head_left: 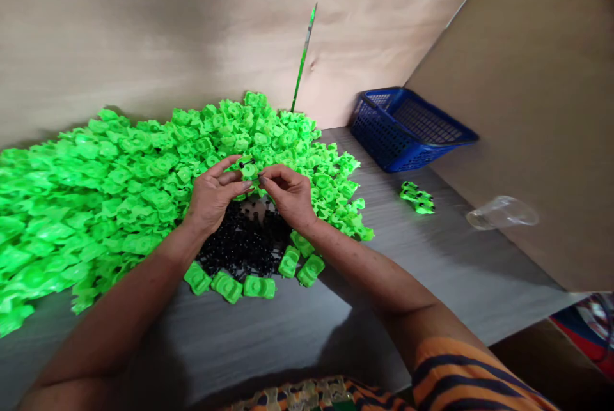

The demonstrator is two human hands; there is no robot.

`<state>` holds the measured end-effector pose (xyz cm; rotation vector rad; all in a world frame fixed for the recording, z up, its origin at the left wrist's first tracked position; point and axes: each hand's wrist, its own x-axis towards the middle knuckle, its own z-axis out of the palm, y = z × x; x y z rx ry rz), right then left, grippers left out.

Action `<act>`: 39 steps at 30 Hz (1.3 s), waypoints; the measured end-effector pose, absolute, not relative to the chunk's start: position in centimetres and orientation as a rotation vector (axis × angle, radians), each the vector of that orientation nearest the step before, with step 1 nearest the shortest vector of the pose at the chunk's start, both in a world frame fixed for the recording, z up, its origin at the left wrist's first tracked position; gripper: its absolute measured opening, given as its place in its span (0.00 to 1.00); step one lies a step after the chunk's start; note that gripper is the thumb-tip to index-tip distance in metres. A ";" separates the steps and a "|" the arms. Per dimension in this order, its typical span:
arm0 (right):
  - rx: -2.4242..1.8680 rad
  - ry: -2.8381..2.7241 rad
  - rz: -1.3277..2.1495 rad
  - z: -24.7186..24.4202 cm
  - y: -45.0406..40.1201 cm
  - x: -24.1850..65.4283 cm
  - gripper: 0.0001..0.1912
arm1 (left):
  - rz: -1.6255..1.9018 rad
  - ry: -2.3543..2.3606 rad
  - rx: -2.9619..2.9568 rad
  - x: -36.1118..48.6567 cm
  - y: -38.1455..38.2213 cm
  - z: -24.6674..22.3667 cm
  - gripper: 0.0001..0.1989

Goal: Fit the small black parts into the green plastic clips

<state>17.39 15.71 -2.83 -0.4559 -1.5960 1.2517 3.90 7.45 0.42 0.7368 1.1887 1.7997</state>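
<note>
My left hand pinches a bright green toy car body by its edges, and a black axle with wheels crosses its upper end. The fingers of my right hand are pressed together at the lower right side of that car body, on a small dark part, probably a wheel axle, mostly hidden by the fingertips. Below both hands lies a heap of small black wheel axles. A large pile of green car bodies spreads behind and to the left.
Several green car bodies lie along the front of the black heap. To the right stand a blue plastic basket, a few cars with wheels and a clear plastic cup on its side. A thin green stick leans on the back wall.
</note>
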 end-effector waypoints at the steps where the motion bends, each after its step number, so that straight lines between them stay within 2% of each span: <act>1: -0.456 -1.596 1.248 -2.8 15.7 17.4 0.12 | 1.801 1.186 0.739 3.9 7.4 0.4 0.37; 8: -0.470 -1.603 1.219 -2.4 15.4 17.5 0.16 | 1.793 1.193 0.804 3.8 7.3 0.4 0.35; 17: -0.400 -1.597 1.241 -2.2 15.3 17.7 0.13 | 1.836 1.217 0.817 4.5 6.9 1.0 0.34; 23: -0.428 -1.563 1.313 -2.2 15.3 17.5 0.17 | 1.844 1.244 0.796 4.8 6.9 1.0 0.34; 39: -0.410 -1.431 1.447 -1.3 14.5 17.6 0.16 | 1.919 1.250 0.935 5.0 6.4 1.4 0.31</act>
